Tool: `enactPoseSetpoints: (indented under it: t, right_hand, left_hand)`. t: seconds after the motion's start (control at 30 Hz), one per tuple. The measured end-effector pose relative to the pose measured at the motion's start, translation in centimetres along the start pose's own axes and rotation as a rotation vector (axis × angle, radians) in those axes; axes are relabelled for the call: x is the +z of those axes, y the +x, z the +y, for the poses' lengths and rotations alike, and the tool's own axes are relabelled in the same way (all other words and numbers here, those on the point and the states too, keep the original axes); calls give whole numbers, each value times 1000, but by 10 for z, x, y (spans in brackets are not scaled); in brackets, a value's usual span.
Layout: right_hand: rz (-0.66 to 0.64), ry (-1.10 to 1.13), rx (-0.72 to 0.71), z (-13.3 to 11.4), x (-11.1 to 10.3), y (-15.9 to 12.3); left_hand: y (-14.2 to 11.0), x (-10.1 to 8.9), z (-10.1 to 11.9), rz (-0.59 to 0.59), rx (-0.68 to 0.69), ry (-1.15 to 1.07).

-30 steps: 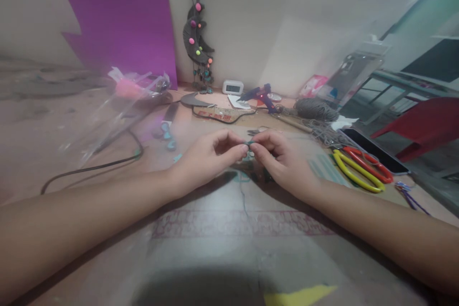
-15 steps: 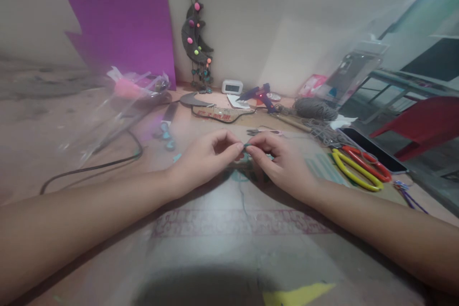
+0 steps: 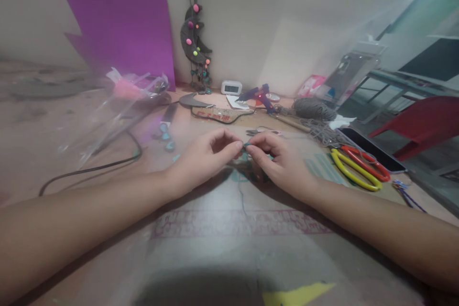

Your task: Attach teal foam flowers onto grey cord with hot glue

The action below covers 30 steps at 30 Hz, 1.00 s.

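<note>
Over the middle of the work surface, my left hand [image 3: 215,155] and my right hand [image 3: 278,158] meet fingertip to fingertip. Both are closed in a pinch on one small teal piece [image 3: 246,145], whose exact kind is too small to make out. A thin dark thread [image 3: 242,196] lies on the surface below the hands. Several light-blue pieces [image 3: 165,136] rest to the left of my left hand. Just beyond my fingers lies a small pair of scissors [image 3: 255,132], partly blurred.
Scissors with red and yellow handles [image 3: 356,169] and a phone [image 3: 373,149] lie to the right. Behind them is grey yarn [image 3: 313,109]. A purple glue gun [image 3: 258,96] and a white clock [image 3: 231,88] stand at the back. A black cable [image 3: 96,167] curves at left.
Both hands keep their pinch on the small teal piece, with only slight finger movement. The view has shifted very slightly.
</note>
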State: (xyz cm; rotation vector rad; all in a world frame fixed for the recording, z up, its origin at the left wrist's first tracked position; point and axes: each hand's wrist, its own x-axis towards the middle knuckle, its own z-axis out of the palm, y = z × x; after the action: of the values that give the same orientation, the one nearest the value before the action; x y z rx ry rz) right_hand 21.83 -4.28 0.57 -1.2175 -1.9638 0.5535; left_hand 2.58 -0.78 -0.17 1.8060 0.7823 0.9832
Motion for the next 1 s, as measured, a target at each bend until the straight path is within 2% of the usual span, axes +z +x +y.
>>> enactPoseSetpoints:
  t: [0.27, 0.53, 1.0]
  right_hand:
    - [-12, -1, 6, 0, 1, 0]
    - [2, 9, 2, 0, 0, 1]
    - [-7, -16, -40, 0, 1, 1]
  left_hand:
    - [-1, -1, 1, 0, 15, 92]
    - [-1, -1, 1, -14, 23, 54]
    - [-1, -1, 3, 1, 40, 179]
